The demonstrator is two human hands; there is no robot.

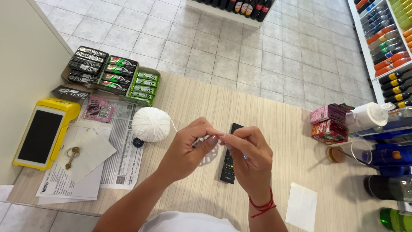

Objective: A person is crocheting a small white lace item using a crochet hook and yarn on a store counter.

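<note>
Nearest us, our left hand (pixel 186 148) and right hand (pixel 249 157) meet above the bench (pixel 274 129), fingers curled tight, pinching a small white crochet piece (pixel 209 158) between them. Its thread runs left to the yarn ball (pixel 151 124); a remote (pixel 228 165) lies beneath.

A small shop: wooden counter (pixel 279 116) with gum display boxes (pixel 112 74), yellow payment terminal (pixel 40 133), drink-bottle shelves (pixel 388 47).
</note>
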